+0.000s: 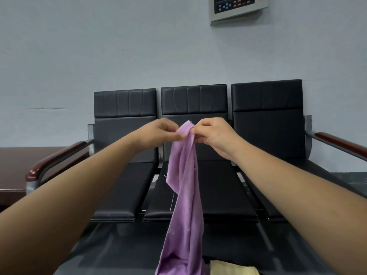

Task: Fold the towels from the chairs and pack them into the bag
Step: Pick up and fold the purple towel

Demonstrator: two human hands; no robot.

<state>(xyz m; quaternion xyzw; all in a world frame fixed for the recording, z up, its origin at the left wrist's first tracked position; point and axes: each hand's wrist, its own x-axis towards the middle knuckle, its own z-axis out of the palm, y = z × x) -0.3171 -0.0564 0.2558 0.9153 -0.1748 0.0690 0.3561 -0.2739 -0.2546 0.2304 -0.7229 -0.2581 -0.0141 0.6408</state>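
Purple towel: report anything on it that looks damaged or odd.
The purple towel looks frayed: loose threads dangle from its left edge. It hangs bunched from the left hand and right hand, which pinch its top.

towel [183, 195] before chairs [194, 120] — panel [239, 7] above

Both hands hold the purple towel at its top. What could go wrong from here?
1. The left hand and right hand pinch the purple towel close together, so it hangs bunched; a fold may come out crooked.
2. Its lower part hangs beside the yellow cloth and might drag it.
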